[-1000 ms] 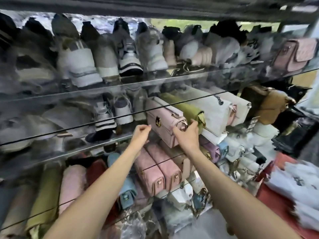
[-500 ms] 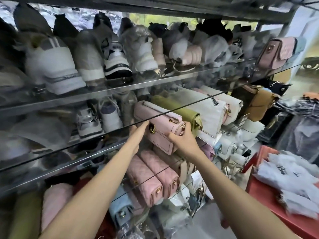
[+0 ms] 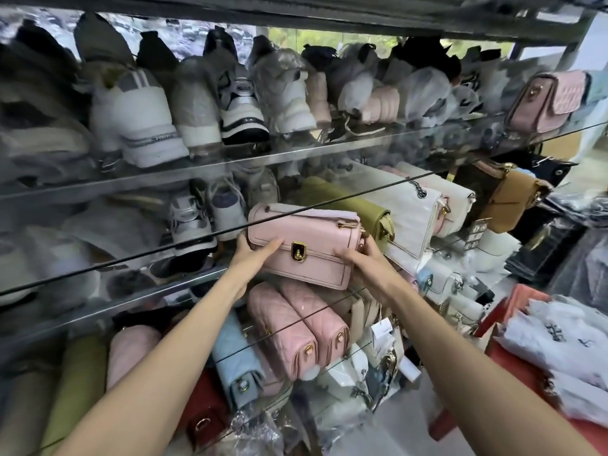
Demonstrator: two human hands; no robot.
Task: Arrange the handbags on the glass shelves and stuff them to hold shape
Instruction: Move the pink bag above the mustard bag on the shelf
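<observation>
Head view: glass shelves [image 3: 329,153] stacked in tiers fill the scene, crammed with stock. Top tier holds wrapped sneakers [image 3: 138,123] at left and a pink quilted bag [image 3: 547,100] at far right. Middle tier: more sneakers left, then an olive handbag [image 3: 358,209], a white chain-strap bag [image 3: 408,209] and a tan bag [image 3: 516,199] to the right. Pink handbag [image 3: 309,245] with a gold clasp sits at the front edge of the middle shelf, tilted, clasp side facing the camera, just left of the olive one. Left hand [image 3: 251,255] grips its left end, fingers curled onto the front face. Right hand [image 3: 362,258] grips its right end, thumb on the front, fingers wrapped behind. Below it, two pink quilted handbags [image 3: 306,327] lie side by side on the lower shelf, a light blue bag [image 3: 237,360] to their left. Red surface [image 3: 513,363] at lower right carries white plastic-wrapped packs [image 3: 559,343].
</observation>
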